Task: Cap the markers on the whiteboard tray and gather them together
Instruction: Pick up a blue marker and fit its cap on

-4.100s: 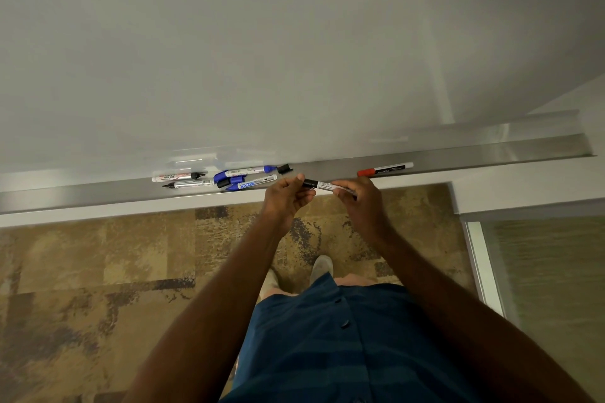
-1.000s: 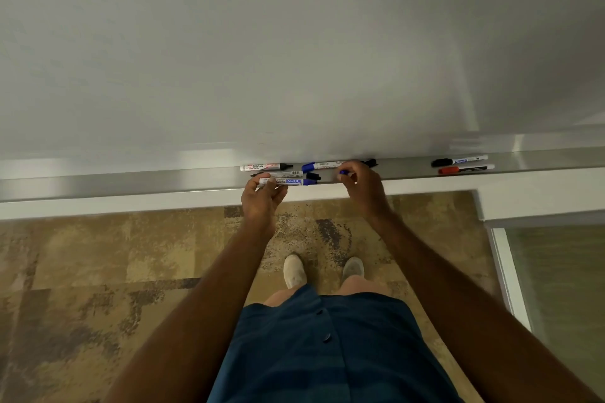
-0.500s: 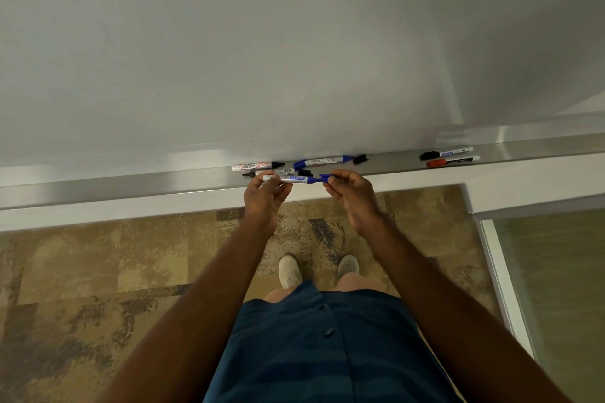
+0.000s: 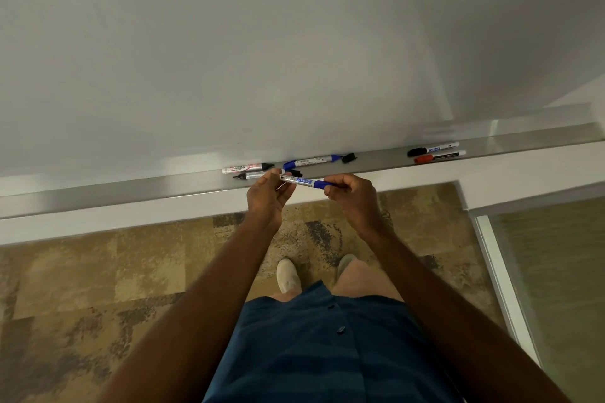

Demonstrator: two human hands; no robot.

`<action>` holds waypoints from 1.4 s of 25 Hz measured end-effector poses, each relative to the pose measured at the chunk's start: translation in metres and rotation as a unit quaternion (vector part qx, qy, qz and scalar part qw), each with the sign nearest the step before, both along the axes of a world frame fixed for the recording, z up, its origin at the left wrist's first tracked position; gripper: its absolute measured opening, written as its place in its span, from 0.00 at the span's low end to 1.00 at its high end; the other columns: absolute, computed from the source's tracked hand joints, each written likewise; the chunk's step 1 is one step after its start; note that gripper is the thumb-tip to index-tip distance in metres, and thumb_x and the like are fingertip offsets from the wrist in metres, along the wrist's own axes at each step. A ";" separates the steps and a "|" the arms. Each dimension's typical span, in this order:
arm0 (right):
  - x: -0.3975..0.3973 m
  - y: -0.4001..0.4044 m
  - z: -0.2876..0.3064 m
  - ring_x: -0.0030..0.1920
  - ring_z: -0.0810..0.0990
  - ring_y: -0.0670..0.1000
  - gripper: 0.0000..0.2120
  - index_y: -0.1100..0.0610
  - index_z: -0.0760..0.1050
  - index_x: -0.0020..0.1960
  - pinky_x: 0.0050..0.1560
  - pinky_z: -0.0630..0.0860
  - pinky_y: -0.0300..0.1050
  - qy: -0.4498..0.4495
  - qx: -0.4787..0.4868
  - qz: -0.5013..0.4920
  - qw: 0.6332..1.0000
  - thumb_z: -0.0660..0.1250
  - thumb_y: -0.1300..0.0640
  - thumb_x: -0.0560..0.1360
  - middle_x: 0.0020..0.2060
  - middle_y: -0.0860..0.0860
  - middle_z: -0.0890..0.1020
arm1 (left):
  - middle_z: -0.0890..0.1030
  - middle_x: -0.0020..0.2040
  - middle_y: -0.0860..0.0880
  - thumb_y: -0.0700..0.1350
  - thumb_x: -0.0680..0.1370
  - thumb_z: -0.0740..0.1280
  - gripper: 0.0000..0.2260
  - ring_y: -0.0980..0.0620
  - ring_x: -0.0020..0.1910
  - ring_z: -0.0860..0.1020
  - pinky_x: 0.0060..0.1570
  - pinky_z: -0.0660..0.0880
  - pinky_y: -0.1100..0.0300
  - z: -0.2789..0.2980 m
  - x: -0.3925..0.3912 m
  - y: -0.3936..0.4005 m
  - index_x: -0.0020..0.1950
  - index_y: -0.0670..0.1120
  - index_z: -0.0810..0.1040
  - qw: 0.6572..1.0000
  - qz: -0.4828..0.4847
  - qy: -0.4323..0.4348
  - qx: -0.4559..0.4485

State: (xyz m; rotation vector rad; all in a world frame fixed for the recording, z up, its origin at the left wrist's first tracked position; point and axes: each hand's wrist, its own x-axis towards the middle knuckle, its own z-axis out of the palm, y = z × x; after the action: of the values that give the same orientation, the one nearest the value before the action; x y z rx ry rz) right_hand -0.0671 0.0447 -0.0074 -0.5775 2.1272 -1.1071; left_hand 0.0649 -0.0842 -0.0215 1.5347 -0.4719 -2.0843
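Note:
I hold a blue marker (image 4: 302, 181) level, just in front of the grey whiteboard tray (image 4: 131, 188). My left hand (image 4: 265, 198) pinches its left end and my right hand (image 4: 352, 195) grips its blue cap end. On the tray behind lie a red-lettered marker (image 4: 247, 168), a black-tipped marker (image 4: 250, 176), a second blue marker (image 4: 312, 161) and a loose black cap (image 4: 348, 158). Further right lie a black-capped marker (image 4: 432, 149) and a red-capped marker (image 4: 440, 157), side by side.
The whiteboard (image 4: 262, 42) fills the upper view. Below the tray runs a white ledge (image 4: 98, 222), then patterned brown carpet (image 4: 82, 288) with my shoes (image 4: 288, 275). A glass panel (image 4: 556, 271) stands at the right.
The blue marker has come off the tray toward me, held between both hands. My right hand has closed on its blue cap end.

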 end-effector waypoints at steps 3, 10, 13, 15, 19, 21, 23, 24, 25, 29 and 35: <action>-0.011 0.008 0.009 0.44 0.83 0.42 0.10 0.57 0.83 0.58 0.40 0.77 0.28 0.010 -0.009 -0.011 1.000 0.72 0.60 0.77 0.44 0.44 0.84 | 0.84 0.48 0.41 0.41 0.81 0.67 0.04 0.44 0.49 0.84 0.43 0.84 0.56 0.005 -0.017 0.005 0.52 0.41 0.81 1.000 -0.006 0.016 -0.001; -0.063 0.025 0.025 0.48 0.85 0.46 0.10 0.58 0.82 0.58 0.47 0.80 0.34 -0.032 -0.013 -0.032 0.999 0.72 0.61 0.77 0.48 0.51 0.86 | 0.87 0.44 0.43 0.40 0.82 0.66 0.04 0.47 0.42 0.87 0.39 0.83 0.58 0.007 -0.065 0.026 0.52 0.41 0.80 0.999 -0.014 0.039 -0.003; -0.091 0.031 0.024 0.47 0.83 0.44 0.09 0.56 0.82 0.57 0.48 0.81 0.37 -0.017 0.006 0.024 1.000 0.72 0.60 0.77 0.47 0.48 0.85 | 0.87 0.47 0.41 0.41 0.82 0.66 0.05 0.46 0.45 0.87 0.41 0.83 0.58 0.002 -0.079 0.037 0.54 0.41 0.80 0.998 -0.012 0.057 0.007; -0.105 0.032 0.021 0.48 0.82 0.44 0.09 0.56 0.82 0.58 0.48 0.79 0.34 0.045 0.017 0.085 0.995 0.71 0.60 0.78 0.50 0.49 0.84 | 0.86 0.51 0.40 0.41 0.82 0.66 0.05 0.46 0.48 0.87 0.42 0.83 0.58 -0.003 -0.086 0.042 0.54 0.41 0.80 0.997 -0.018 0.071 0.014; -0.121 0.032 0.007 0.53 0.80 0.51 0.13 0.56 0.81 0.64 0.53 0.77 0.41 0.215 0.051 0.249 0.943 0.67 0.58 0.80 0.55 0.53 0.83 | 0.86 0.51 0.41 0.39 0.82 0.66 0.06 0.46 0.49 0.86 0.45 0.83 0.58 -0.007 -0.105 0.055 0.54 0.41 0.81 0.996 -0.052 0.075 0.009; -0.135 0.036 0.002 0.54 0.80 0.52 0.12 0.55 0.81 0.63 0.55 0.78 0.46 0.248 0.060 0.266 0.930 0.67 0.58 0.80 0.55 0.54 0.84 | 0.86 0.52 0.42 0.41 0.82 0.67 0.07 0.46 0.51 0.86 0.49 0.83 0.56 -0.007 -0.113 0.059 0.57 0.42 0.81 0.993 -0.107 0.027 -0.044; -0.163 0.044 -0.004 0.56 0.81 0.53 0.11 0.55 0.81 0.62 0.59 0.77 0.48 0.295 0.074 0.244 0.921 0.68 0.60 0.80 0.56 0.54 0.85 | 0.85 0.54 0.45 0.43 0.81 0.67 0.09 0.47 0.51 0.84 0.50 0.82 0.56 -0.008 -0.114 0.056 0.61 0.45 0.81 0.959 -0.199 -0.111 -0.170; -0.181 0.050 -0.008 0.57 0.81 0.54 0.11 0.55 0.81 0.61 0.61 0.76 0.50 0.323 0.092 0.221 0.915 0.68 0.61 0.79 0.56 0.54 0.85 | 0.85 0.55 0.47 0.44 0.81 0.67 0.10 0.49 0.51 0.83 0.48 0.80 0.60 -0.009 -0.111 0.052 0.62 0.45 0.80 0.922 -0.233 -0.193 -0.240; -0.200 0.057 -0.011 0.58 0.80 0.55 0.12 0.55 0.81 0.61 0.62 0.75 0.52 0.346 0.118 0.190 0.911 0.67 0.61 0.79 0.56 0.54 0.85 | 0.84 0.55 0.48 0.44 0.81 0.67 0.10 0.51 0.51 0.82 0.47 0.77 0.63 -0.011 -0.105 0.046 0.62 0.45 0.80 0.882 -0.248 -0.266 -0.299; -0.253 0.083 -0.024 0.62 0.76 0.61 0.14 0.55 0.81 0.61 0.62 0.71 0.56 0.369 0.194 0.089 0.904 0.65 0.63 0.79 0.58 0.56 0.83 | 0.82 0.58 0.42 0.38 0.80 0.67 0.12 0.49 0.53 0.78 0.53 0.74 0.58 -0.019 -0.079 0.020 0.63 0.42 0.80 0.756 -0.263 -0.419 -0.428; -0.275 0.095 -0.037 0.63 0.74 0.63 0.13 0.60 0.81 0.61 0.62 0.75 0.59 0.372 0.197 0.105 0.901 0.65 0.66 0.79 0.60 0.59 0.82 | 0.83 0.57 0.36 0.34 0.78 0.66 0.12 0.35 0.54 0.79 0.56 0.77 0.44 -0.026 -0.065 0.001 0.59 0.38 0.82 0.575 -0.388 -0.500 -0.518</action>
State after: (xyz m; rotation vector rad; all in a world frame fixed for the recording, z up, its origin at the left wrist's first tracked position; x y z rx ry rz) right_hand -0.3425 0.1397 -0.0447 -1.1267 2.7355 -0.3114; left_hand 0.0003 -0.0827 -0.0479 1.5495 -2.5606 -0.5068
